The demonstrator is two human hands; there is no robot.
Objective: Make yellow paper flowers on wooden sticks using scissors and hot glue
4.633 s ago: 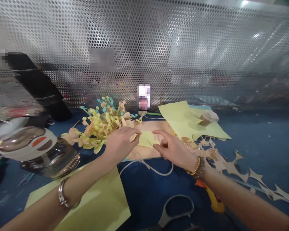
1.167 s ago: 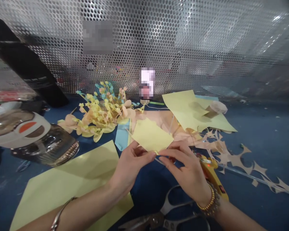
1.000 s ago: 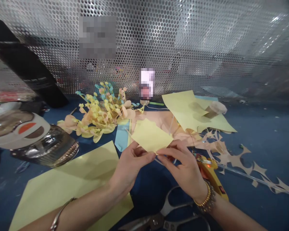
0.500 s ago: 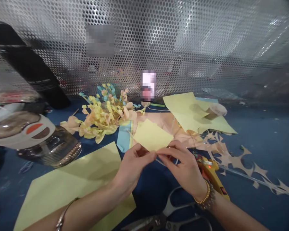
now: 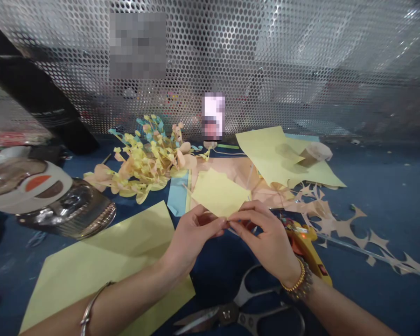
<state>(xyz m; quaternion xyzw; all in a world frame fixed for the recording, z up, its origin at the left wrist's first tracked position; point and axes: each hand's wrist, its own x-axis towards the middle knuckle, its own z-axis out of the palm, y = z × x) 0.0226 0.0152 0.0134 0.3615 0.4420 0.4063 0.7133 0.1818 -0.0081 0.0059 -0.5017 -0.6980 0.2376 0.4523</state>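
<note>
Yellow paper (image 5: 219, 193) pinched by both hands (image 5: 192, 238) (image 5: 266, 238)

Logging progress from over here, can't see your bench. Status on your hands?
Left hand and right hand pinching yellow paper sheet at its lower edge. Yellow glue gun beside right hand. Scissors below, not touching.

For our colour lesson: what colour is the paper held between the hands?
Pale yellow paper, clearest in the head view.

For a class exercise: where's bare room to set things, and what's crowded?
Bare dark-blue tabletop lies right of the pale yellow paper sheets, above the spiky peach paper cutout. Crowded: around the curled yellow paper bouquet.
</note>
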